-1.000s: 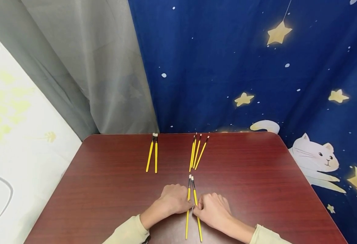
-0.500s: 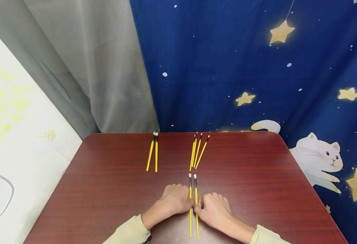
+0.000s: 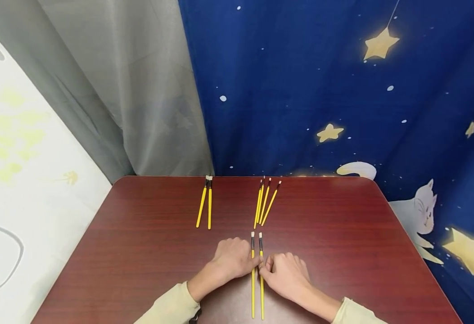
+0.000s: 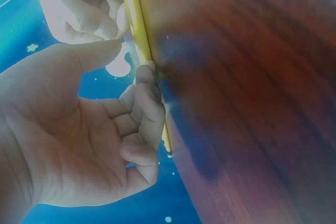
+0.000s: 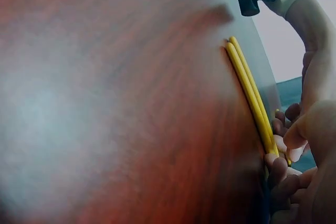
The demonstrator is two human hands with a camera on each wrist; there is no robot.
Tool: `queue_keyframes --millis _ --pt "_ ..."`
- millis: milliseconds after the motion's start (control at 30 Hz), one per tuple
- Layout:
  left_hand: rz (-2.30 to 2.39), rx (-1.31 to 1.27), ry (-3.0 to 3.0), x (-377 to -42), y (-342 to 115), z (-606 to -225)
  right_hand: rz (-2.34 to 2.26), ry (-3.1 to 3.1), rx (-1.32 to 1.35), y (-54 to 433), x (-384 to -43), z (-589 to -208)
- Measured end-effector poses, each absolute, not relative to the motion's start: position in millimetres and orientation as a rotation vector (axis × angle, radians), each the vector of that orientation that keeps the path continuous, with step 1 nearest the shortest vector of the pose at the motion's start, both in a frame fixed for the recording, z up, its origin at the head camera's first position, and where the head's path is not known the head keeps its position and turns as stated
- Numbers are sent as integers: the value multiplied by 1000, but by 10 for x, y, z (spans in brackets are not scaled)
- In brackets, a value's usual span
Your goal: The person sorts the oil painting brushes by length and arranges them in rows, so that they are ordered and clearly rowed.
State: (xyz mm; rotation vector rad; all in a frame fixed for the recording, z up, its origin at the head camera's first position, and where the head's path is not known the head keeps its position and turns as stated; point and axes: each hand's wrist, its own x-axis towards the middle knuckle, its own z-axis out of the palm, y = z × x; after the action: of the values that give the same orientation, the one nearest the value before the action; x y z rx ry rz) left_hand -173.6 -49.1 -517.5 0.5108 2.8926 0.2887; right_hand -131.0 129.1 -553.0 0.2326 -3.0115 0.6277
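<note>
Change since a second ago: both brushes got squared up, they were splayed apart at the near end and now lie parallel, touching side by side.
Head view, hands: left hand [image 3: 232, 257] and right hand [image 3: 284, 272] sit knuckles-up on the tabletop [image 3: 139, 252], fingertips meeting at the two yellow brushes [image 3: 257, 274] between them.
Head view, grip: left grip curled, fingertips pressed on the left brush; right grip pinches the right one narrowly.
Head view, brushes: thin round yellow handles, dark ferrules, pale bristle tips pointing away.
Head view, rest: glossy reddish woodgrain top with rounded corners; a pair of brushes [image 3: 205, 204] and a fanned bunch of four [image 3: 265, 202] lie farther back.
Left wrist view: curled fingers [image 4: 149, 103] touch the yellow handle, blurry.
Right wrist view: two smooth handles [image 5: 249, 93] run flush together into the fingertips [image 5: 278, 169].
</note>
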Motion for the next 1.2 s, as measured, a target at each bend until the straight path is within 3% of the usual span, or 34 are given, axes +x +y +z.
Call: queue_keyframes --millis 600,900,1200 --pt "674 587 2951 -2148 -450 -4933 933 -2817 141 1475 -1721 -5460" --pt "991 664 2902 -2406 -365 -4938 1323 -2722 206 1491 -1999 -5469" --pt "1008 552 2933 -2674 -342 -5017 1223 -2739 212 1401 -2174 -5384"
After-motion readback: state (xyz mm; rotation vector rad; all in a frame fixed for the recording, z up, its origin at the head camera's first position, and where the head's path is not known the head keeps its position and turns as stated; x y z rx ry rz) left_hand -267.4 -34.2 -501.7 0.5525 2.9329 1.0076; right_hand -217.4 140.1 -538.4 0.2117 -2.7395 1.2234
